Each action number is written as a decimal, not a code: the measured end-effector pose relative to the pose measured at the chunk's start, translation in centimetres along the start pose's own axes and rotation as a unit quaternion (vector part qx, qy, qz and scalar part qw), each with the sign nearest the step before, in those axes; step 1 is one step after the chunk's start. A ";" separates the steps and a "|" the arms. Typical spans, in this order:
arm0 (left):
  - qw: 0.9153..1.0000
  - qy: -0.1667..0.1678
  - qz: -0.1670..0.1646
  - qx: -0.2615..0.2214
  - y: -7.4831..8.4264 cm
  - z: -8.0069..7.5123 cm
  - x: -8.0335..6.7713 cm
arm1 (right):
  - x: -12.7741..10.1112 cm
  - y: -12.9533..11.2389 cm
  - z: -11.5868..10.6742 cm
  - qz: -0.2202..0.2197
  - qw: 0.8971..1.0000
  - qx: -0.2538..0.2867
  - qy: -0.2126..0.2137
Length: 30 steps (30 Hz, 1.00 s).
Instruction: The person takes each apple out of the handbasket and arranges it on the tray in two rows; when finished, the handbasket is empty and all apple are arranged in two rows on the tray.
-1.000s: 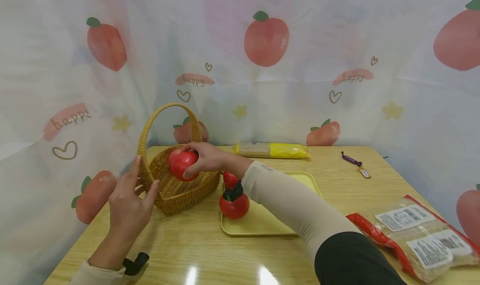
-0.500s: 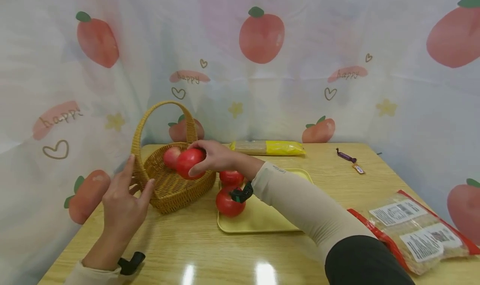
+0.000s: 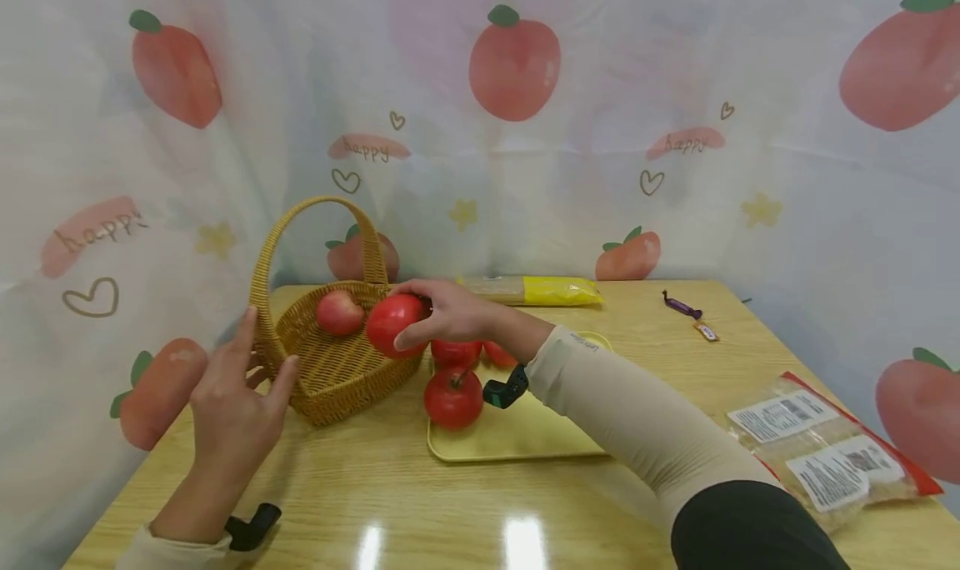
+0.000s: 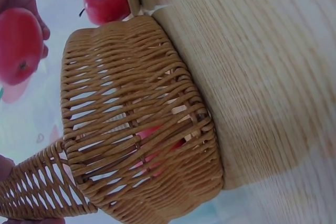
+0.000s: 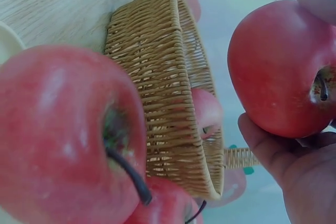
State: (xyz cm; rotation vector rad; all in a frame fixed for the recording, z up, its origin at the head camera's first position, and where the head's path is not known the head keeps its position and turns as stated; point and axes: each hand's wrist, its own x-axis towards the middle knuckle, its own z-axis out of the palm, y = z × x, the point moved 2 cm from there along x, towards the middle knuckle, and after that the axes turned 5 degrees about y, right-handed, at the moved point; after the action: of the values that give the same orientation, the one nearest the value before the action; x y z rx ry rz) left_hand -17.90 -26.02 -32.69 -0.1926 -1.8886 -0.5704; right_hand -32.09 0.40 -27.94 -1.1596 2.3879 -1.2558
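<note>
My right hand (image 3: 459,312) holds a red apple (image 3: 393,327) between thumb and fingers, above the right rim of the wicker basket (image 3: 352,393). In the right wrist view that apple (image 5: 283,72) shows its stem hollow. Another, paler apple (image 3: 339,312) lies inside the basket. My left hand (image 3: 236,403) grips the left foot of the basket's arched handle (image 3: 264,274), thumb on one side and fingers on the other. Several red apples (image 3: 453,399) sit at the left end of a yellow tray (image 3: 525,435), right beside the basket.
At the back of the table lies a long yellow-and-clear packet (image 3: 562,291). Toward the right are a purple wrapped candy (image 3: 681,305) and a small orange-and-white packet (image 3: 707,331). A bag with red edges (image 3: 832,462) lies at the front right. A printed curtain (image 3: 540,187) hangs behind.
My right hand has drawn the apple rightward, from over the inside of the basket to its right rim, uncovering the paler apple. The left hand keeps its grip. The head view has shifted slightly.
</note>
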 end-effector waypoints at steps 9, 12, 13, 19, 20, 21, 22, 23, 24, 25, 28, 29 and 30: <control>1.000 -0.002 0.004 0.004 0.0 -0.4 0.2 | -1.6 0.4 -0.7 -0.003 1.000 0.001 0.028; 1.000 -0.007 0.003 0.008 0.0 -0.5 0.2 | -2.3 0.7 -1.0 0.005 0.999 0.007 0.040; 1.000 -0.009 0.003 0.009 0.0 -0.5 0.2 | -2.6 0.8 -1.2 0.007 0.999 0.007 0.045; 1.000 -0.012 0.005 0.014 -0.1 -0.5 0.1 | -4.3 1.6 -2.0 0.007 0.998 -0.006 0.058; 1.000 -0.012 0.005 0.013 -0.1 -0.5 0.1 | -4.6 1.8 -2.1 0.008 0.998 -0.006 0.060; 1.000 -0.011 0.005 0.010 -0.1 -0.5 0.2 | -4.8 2.0 -2.2 0.008 0.998 -0.005 0.062; 1.000 -0.008 0.005 0.007 -0.2 -0.4 0.2 | -5.0 2.2 -2.3 0.009 0.998 -0.004 0.066; 1.000 -0.008 0.004 0.004 -0.2 -0.4 0.2 | -5.3 2.4 -2.4 0.012 0.998 0.001 0.067; 1.000 -0.007 0.005 0.003 -0.2 -0.3 0.2 | -5.6 2.6 -2.5 0.015 0.998 0.008 0.066; 1.000 -0.006 0.004 0.001 -0.3 -0.3 0.2 | -5.9 2.7 -2.6 0.019 0.997 0.014 0.067; 1.000 -0.006 0.003 -0.005 -0.2 -0.2 0.1 | -6.8 3.3 -2.8 0.029 0.997 0.030 0.070; 1.000 -0.008 0.003 -0.003 -0.2 -0.1 0.1 | -7.1 3.5 -2.9 0.032 0.996 0.032 0.071; 1.000 -0.010 0.002 -0.001 -0.2 -0.1 0.0 | -7.4 3.7 -3.0 0.034 0.996 0.034 0.071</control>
State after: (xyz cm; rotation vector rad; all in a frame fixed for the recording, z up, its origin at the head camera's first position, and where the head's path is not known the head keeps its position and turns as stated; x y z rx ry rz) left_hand -17.86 -26.22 -32.69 -0.2039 -1.9062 -0.5693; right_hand -30.69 8.76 -30.18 -0.9914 2.4403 -1.4302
